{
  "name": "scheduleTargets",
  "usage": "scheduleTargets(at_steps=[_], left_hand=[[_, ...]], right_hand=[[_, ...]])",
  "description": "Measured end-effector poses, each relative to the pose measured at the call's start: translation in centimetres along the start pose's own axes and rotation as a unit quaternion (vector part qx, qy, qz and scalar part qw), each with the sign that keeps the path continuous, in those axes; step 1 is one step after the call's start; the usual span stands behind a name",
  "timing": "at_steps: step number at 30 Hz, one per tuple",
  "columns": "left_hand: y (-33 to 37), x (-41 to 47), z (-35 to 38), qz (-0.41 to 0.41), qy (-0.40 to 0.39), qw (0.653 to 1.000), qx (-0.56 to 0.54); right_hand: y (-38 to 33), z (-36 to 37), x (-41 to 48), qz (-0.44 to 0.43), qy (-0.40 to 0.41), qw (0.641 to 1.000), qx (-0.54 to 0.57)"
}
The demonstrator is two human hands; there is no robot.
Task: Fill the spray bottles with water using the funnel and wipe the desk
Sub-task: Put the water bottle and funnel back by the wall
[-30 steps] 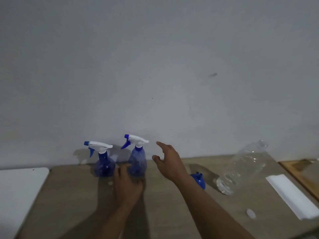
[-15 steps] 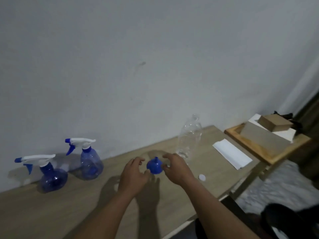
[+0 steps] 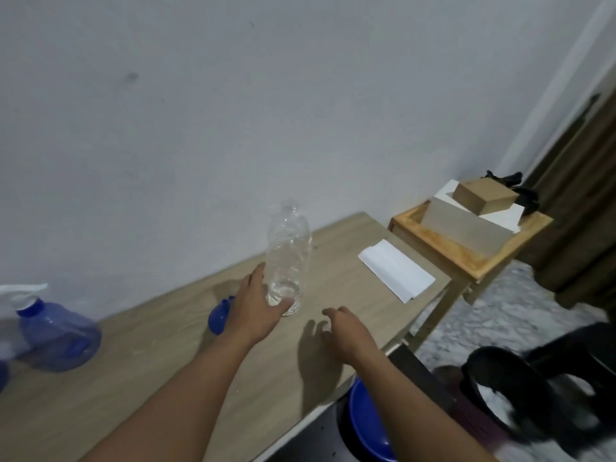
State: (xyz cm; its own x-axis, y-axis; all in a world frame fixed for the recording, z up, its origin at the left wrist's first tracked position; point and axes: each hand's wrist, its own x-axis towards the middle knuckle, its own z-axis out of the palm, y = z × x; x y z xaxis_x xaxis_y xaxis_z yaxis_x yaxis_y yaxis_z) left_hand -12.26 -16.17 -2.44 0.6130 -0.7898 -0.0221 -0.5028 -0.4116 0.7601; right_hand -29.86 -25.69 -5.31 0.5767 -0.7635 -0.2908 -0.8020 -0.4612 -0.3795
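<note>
Here the clear plastic bottle (image 3: pixel 288 258) stands upright, uncapped, nearly empty.

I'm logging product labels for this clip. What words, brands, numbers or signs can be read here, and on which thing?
None can be read.
Clear bottle: no label shows.
Spray bottle: plain blue, no print visible.
Funnel: plain blue.
White cloth: blank.
Boxes on the side table: no print shows.
Both hands, left and right, hold nothing bearing text.

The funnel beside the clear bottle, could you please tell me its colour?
Blue; the funnel shows in the head view.
</note>
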Motion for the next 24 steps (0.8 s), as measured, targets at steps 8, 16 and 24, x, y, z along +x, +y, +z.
scheduleTargets(at_steps=[8,16,24], left_hand=[[0.2,1.6,2.1,-0.029,0.050,0.998,-0.037],[0.8,1.4,2.7,-0.051,0.062,0.993,-0.086],[3.4,1.8,1.9,-0.060,0.070,0.990,-0.105]], right_hand=[[2.4,1.9,3.0,-0.021,-0.023,0.999,-0.042],[1.3,-5.3,3.4,-0.071,0.010,0.997,0.017],[-5.7,-17.8,1.8,-0.199,0.161,0.960,0.117]])
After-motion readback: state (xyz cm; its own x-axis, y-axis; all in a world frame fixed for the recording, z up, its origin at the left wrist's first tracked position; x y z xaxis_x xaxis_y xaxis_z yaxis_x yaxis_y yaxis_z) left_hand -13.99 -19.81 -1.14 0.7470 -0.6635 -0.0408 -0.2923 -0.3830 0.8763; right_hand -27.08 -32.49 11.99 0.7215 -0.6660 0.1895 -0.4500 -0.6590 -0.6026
